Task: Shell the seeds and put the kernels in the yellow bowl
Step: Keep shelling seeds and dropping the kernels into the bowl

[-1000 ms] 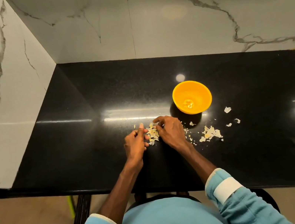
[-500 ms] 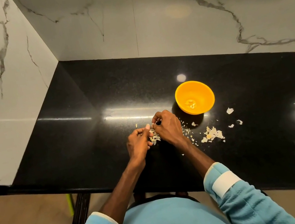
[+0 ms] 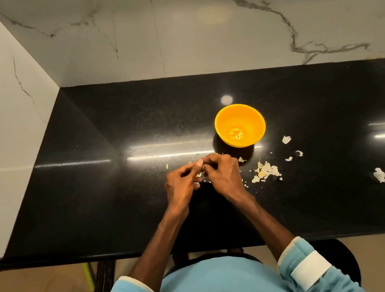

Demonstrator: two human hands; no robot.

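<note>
— How are the two hands held?

— Both forearms come out of light blue sleeves (image 3: 306,251) with white bands and meet over the near middle of the glossy black stone bench (image 3: 116,184). The left hand (image 3: 180,186) and the right hand (image 3: 222,176) are knuckles up, with curled fingers, and their fingertips touch each other. The left thumb points away from the body.

— And the grip?

— Each grip is almost fully closed. Together they pinch a small pale seed (image 3: 199,174), which the fingers mostly hide.

— Where is the bowl?

— The round yellow plastic bowl (image 3: 223,125) stands upright just beyond the right hand, not touching it. It is smooth and deep. A little cluster of pale kernels (image 3: 236,134) lies at its bottom; I cannot count them.

— What else lies there?

— There is one heap of thin, ragged, cream shell flakes (image 3: 266,171) right of the hands. Right of the bowl are three small loose flakes (image 3: 286,139), and one bigger crumpled flake (image 3: 379,175) lies well apart to the right. White marble walls (image 3: 192,31) with grey veins close in two sides.
</note>
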